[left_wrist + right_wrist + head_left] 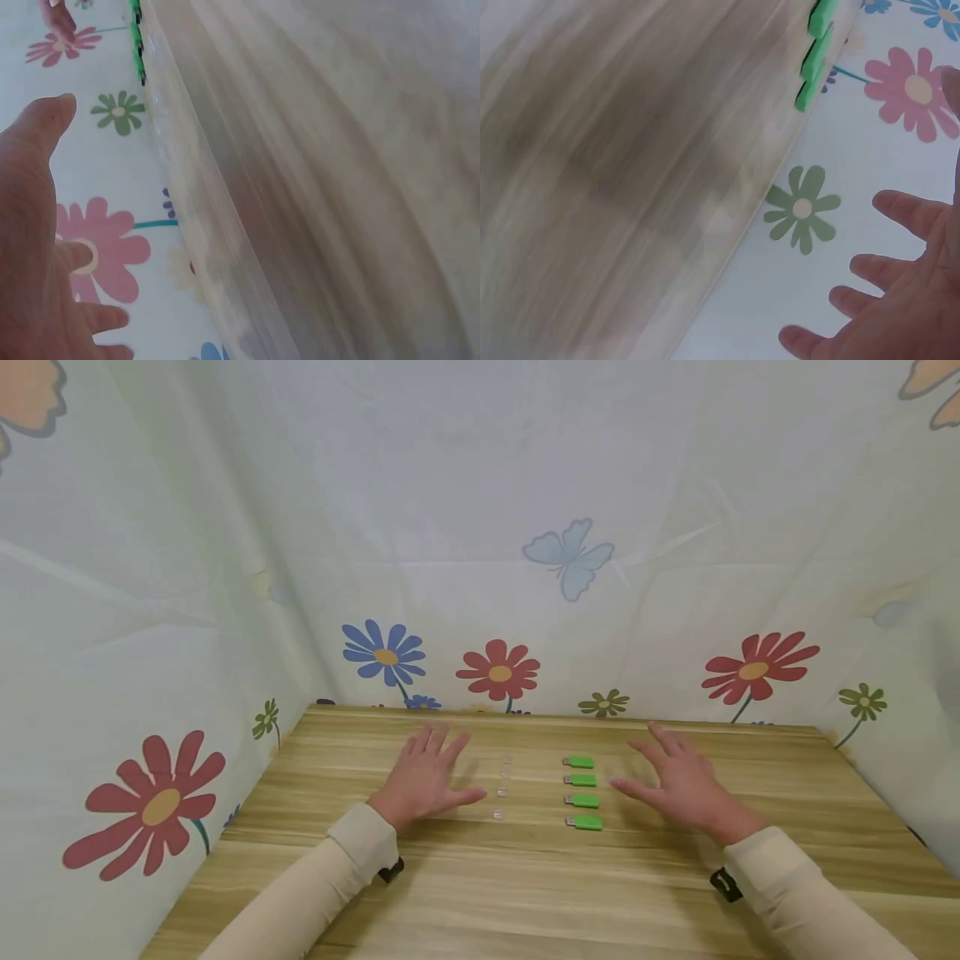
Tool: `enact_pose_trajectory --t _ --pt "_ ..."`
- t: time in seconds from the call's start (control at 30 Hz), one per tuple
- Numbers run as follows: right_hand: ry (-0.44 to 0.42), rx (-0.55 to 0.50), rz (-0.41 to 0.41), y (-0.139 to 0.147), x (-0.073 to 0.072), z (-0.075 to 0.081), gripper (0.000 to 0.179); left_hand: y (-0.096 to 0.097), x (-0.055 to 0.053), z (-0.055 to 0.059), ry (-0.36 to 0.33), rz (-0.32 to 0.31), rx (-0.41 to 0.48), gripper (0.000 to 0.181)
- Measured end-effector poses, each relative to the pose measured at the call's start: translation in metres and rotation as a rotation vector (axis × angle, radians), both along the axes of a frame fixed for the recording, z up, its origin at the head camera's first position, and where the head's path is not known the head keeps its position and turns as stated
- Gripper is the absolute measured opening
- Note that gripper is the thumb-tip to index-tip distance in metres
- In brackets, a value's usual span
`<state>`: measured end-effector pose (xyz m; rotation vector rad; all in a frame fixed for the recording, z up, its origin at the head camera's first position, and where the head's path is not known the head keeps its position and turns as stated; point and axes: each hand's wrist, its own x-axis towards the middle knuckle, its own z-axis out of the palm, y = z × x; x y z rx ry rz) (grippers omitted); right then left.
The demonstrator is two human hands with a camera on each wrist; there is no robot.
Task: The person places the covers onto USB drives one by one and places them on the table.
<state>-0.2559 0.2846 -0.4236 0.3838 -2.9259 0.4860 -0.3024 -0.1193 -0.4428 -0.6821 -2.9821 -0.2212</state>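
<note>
Several green USB sticks [581, 801] lie in a column on the wooden table, their metal plugs bare and pointing left. To their left runs a matching column of small clear caps [498, 792]. My left hand [424, 778] hovers left of the caps with fingers spread, holding nothing. On the other side, my right hand [686, 787] is spread to the right of the sticks and grips nothing. The left wrist view shows the left hand [30, 225] with its thumb extended. Green sticks [815, 56] show at the top of the right wrist view, apart from the right hand [915, 292].
The wood-grain table [480, 893] reaches back to a pale curtain [450, 485] printed with flowers and a butterfly. More of this cloth hangs at the left and right sides. A dark strap [726, 885] sits at the right wrist, another [391, 870] at the left.
</note>
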Motion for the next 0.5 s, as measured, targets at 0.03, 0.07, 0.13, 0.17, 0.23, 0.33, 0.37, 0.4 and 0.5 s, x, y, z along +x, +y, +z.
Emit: enact_pose_trajectory --t 0.03,0.07,0.13,0.17,0.23,0.33,0.37,0.4,0.5 --pt "0.011 0.000 0.008 -0.002 0.001 0.001 0.084 0.002 0.001 0.000 0.011 -0.016 0.002 0.097" --pt "0.024 -0.002 0.020 -0.004 0.001 0.001 0.083 0.003 0.002 0.000 0.022 -0.034 0.007 0.095" --pt "0.047 -0.005 0.039 -0.008 0.002 0.002 0.081 0.007 0.002 -0.001 0.051 -0.067 -0.001 0.094" --pt "0.057 -0.005 0.048 -0.009 0.002 0.002 0.081 0.008 0.003 0.000 0.057 -0.080 0.000 0.093" --pt "0.073 -0.007 0.065 -0.013 0.003 0.003 0.080 0.011 0.005 0.001 0.066 -0.106 0.010 0.093" --pt "0.090 -0.019 0.097 -0.019 0.003 0.003 0.078 0.016 0.009 0.003 0.044 -0.135 0.026 0.092" --pt "0.087 -0.030 0.107 -0.021 0.004 0.003 0.078 0.018 0.010 0.003 0.035 -0.141 0.028 0.092" --pt "0.079 -0.039 0.114 -0.023 0.004 0.003 0.077 0.019 0.011 0.004 0.028 -0.147 0.024 0.091" --pt "0.044 -0.072 0.133 -0.031 0.007 0.003 0.077 0.023 0.012 0.003 0.018 -0.159 0.004 0.090"
